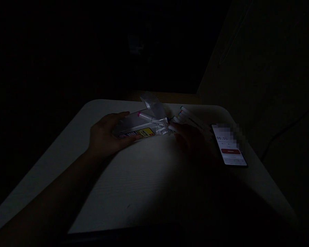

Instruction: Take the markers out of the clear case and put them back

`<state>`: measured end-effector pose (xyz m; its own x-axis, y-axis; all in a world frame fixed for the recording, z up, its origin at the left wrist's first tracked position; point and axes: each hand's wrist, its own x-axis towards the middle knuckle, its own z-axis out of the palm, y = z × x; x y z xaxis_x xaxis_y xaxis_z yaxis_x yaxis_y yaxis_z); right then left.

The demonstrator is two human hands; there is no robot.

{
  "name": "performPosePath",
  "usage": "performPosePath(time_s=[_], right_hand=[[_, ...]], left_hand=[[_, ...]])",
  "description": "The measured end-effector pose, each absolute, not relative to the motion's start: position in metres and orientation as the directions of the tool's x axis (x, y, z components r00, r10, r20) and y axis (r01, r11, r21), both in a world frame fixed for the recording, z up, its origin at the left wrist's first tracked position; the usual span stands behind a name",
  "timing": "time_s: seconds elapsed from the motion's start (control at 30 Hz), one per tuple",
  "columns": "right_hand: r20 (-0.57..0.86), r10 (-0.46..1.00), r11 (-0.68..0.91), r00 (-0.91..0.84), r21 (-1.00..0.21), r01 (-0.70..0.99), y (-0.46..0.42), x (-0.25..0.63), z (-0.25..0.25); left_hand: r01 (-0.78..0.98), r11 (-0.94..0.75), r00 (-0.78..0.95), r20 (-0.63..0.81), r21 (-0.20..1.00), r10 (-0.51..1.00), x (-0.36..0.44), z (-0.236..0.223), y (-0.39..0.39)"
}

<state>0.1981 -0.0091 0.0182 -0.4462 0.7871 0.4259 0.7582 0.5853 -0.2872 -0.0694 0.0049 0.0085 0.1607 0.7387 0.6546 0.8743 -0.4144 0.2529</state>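
Note:
My left hand (104, 135) is wrapped round a clear plastic case (126, 119) that lies on its side, its thumb along the front by a yellow and purple label (144, 132). A white marker with a pink end (139, 114) rests inside the case. The case's clear flap (154, 103) stands up at its right end. At that opening my right hand (189, 135), mostly in shadow, has its fingers closed on a white marker (171, 128) with a dark end. Just behind the right hand lie several white markers (192, 116) with coloured ends, partly hidden by it.
A lit phone (229, 145) showing a timer lies at the right side of the pale table (134, 181). A dark edge (113, 235) runs along the near side. Beyond the table the room is very dark, and a cable (273, 139) hangs at the right.

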Motion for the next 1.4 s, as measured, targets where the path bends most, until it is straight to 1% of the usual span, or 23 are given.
performPosePath(time_s=[0.07, 0.23, 0.37, 0.47, 0.57, 0.7, 0.9, 1.03, 1.17, 1.3, 1.4], right_hand=[[0.39, 0.818, 0.542, -0.424, -0.274, 0.794, -0.008, 0.199, 0.02], [0.335, 0.902, 0.372, -0.272, -0.286, 0.883, -0.003, 0.205, 0.018], [0.285, 0.947, 0.205, -0.149, -0.18, 0.962, 0.0, 0.212, 0.017], [0.261, 0.958, 0.163, -0.119, -0.156, 0.974, 0.002, 0.215, 0.016], [0.251, 0.961, 0.164, -0.118, -0.171, 0.972, 0.004, 0.217, 0.014], [0.283, 0.949, 0.189, -0.138, -0.161, 0.969, 0.008, 0.219, 0.007], [0.339, 0.921, 0.237, -0.19, -0.102, 0.966, 0.008, 0.219, 0.005], [0.366, 0.89, 0.322, -0.271, -0.084, 0.943, 0.001, 0.21, 0.007], [0.305, 0.887, 0.379, -0.347, -0.05, 0.924, -0.009, 0.2, 0.0], [0.21, 0.9, 0.4, -0.381, -0.054, 0.915, -0.014, 0.199, -0.01], [0.209, 0.901, 0.397, -0.38, -0.043, 0.917, -0.014, 0.2, -0.012]], left_hand=[[0.876, -0.398, 0.137, 0.652, 0.271, 0.746, -0.068, 0.008, 0.005], [0.885, -0.327, 0.036, 0.653, 0.33, 0.757, -0.066, 0.004, 0.006], [0.884, -0.281, -0.026, 0.64, 0.373, 0.768, -0.066, 0.002, 0.007], [0.88, -0.278, -0.041, 0.644, 0.385, 0.764, -0.066, 0.002, 0.008], [0.875, -0.29, -0.034, 0.647, 0.387, 0.761, -0.066, 0.002, 0.008], [0.873, -0.276, -0.043, 0.625, 0.403, 0.779, -0.065, 0.004, 0.006], [0.88, -0.255, -0.049, 0.61, 0.401, 0.791, -0.063, 0.007, 0.005], [0.883, -0.265, -0.033, 0.613, 0.388, 0.789, -0.063, 0.007, 0.005], [0.88, -0.274, -0.028, 0.617, 0.388, 0.786, -0.064, 0.007, 0.005], [0.883, -0.281, -0.02, 0.629, 0.376, 0.777, -0.065, 0.006, 0.006], [0.887, -0.279, -0.02, 0.634, 0.368, 0.773, -0.065, 0.005, 0.006]])
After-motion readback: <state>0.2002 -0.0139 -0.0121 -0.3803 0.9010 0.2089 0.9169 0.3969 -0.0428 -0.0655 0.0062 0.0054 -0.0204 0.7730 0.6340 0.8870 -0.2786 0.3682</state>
